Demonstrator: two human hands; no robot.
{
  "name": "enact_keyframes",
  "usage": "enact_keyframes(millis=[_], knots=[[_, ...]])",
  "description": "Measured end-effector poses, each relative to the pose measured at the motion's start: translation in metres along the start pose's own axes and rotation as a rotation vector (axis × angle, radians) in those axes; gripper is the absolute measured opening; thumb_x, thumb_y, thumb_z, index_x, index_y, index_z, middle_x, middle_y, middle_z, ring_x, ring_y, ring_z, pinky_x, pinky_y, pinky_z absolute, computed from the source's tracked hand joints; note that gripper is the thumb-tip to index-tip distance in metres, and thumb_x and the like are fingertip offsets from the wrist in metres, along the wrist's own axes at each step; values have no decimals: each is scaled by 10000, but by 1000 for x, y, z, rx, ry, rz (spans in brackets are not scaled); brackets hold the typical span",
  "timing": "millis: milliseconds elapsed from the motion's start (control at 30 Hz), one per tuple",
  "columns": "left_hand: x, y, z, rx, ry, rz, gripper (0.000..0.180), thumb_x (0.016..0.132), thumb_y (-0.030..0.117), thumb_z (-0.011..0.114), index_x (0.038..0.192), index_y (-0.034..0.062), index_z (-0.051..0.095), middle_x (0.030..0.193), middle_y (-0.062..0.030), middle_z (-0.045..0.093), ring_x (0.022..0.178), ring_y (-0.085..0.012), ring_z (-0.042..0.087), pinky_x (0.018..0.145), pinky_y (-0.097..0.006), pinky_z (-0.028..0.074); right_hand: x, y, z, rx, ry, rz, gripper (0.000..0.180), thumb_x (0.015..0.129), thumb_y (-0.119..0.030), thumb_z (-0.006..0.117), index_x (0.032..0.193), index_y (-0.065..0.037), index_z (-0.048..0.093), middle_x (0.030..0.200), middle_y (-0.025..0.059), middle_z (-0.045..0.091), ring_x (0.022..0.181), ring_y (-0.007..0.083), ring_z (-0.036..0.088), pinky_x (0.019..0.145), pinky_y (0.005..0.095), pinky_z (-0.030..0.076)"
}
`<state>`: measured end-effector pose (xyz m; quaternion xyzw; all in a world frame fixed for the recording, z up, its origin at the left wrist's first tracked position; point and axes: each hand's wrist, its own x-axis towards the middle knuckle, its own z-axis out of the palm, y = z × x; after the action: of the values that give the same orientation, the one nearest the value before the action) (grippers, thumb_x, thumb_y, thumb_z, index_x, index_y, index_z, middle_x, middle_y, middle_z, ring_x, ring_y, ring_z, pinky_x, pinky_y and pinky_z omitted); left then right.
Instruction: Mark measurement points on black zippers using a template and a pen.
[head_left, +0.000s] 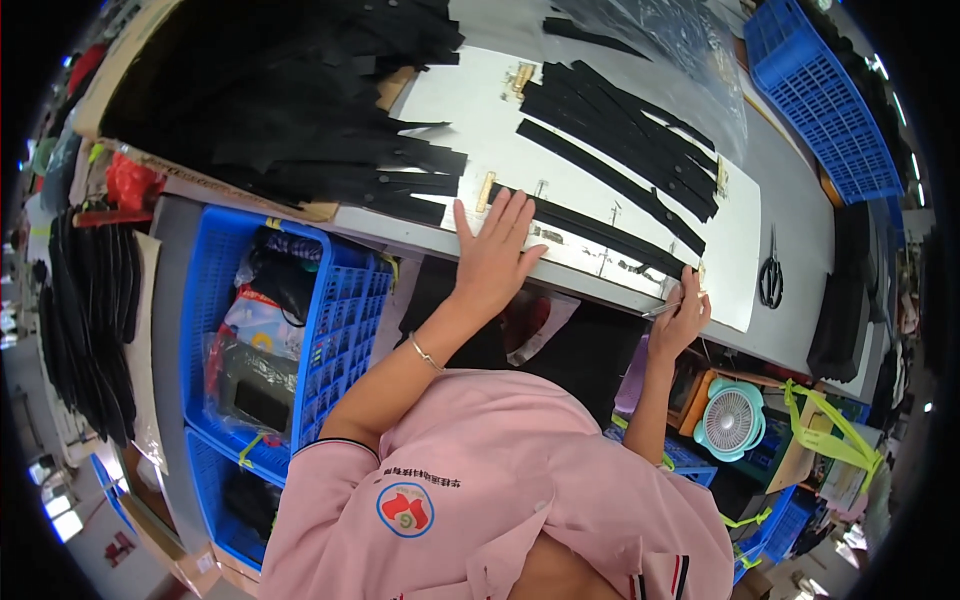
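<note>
A narrow black fabric strip lies along the near edge of a white board with ink marks on it. My left hand rests flat on the strip's left end, fingers stretched and thumb apart. At the strip's right end is my right hand, its fingers bent around a slim, silvery pen-like tool; its exact kind is unclear. Small brass-coloured pieces, one a left-hand stop, sit on the board. Beyond lies another single strip, then a loose bundle of black strips.
Black cut fabric is heaped at the left of the table. Black-handled scissors lie on the right, near a blue crate. Clear plastic sheeting covers the far side. Below the table stand blue baskets and a small turquoise fan.
</note>
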<state>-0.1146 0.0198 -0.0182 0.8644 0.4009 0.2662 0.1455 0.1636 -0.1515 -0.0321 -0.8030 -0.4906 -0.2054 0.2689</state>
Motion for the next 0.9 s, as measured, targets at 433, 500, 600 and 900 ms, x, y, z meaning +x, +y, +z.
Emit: enact_keyframes(millis=[433, 500, 600, 900], knots=[[-1, -14, -13, 54, -15, 1, 570, 933, 315, 738, 1432, 85, 588, 1486, -90, 562, 1462, -312, 426, 1208, -661, 66, 17, -21, -18, 31, -61, 100, 337, 1030, -78, 568, 1364, -53, 600, 1266, 104, 713, 1199, 244, 657, 1121, 430, 360], [-1, -11, -13, 61, -14, 0, 575, 930, 316, 741, 1432, 81, 587, 1484, -95, 562, 1459, -315, 428, 1209, -655, 72, 30, -39, -25, 58, -88, 185, 334, 1052, -104, 546, 1378, -51, 589, 1245, 111, 719, 1132, 228, 683, 1087, 408, 402], [-2, -10, -12, 63, -8, -1, 573, 928, 313, 743, 1429, 81, 588, 1477, -93, 567, 1457, -315, 430, 1208, -655, 79, 53, -85, -18, 735, -117, 458, 356, 1087, -200, 527, 1386, -14, 578, 975, 83, 731, 842, 100, 659, 740, 248, 498], [0, -11, -12, 56, 24, -18, 560, 922, 323, 740, 1412, 92, 602, 1461, -84, 574, 1449, -297, 438, 1199, -664, 112, 85, -176, 44, 1256, -460, 527, 197, 1024, -190, 657, 1095, -38, 761, 740, -30, 628, 595, 11, 482, 520, 199, 367]])
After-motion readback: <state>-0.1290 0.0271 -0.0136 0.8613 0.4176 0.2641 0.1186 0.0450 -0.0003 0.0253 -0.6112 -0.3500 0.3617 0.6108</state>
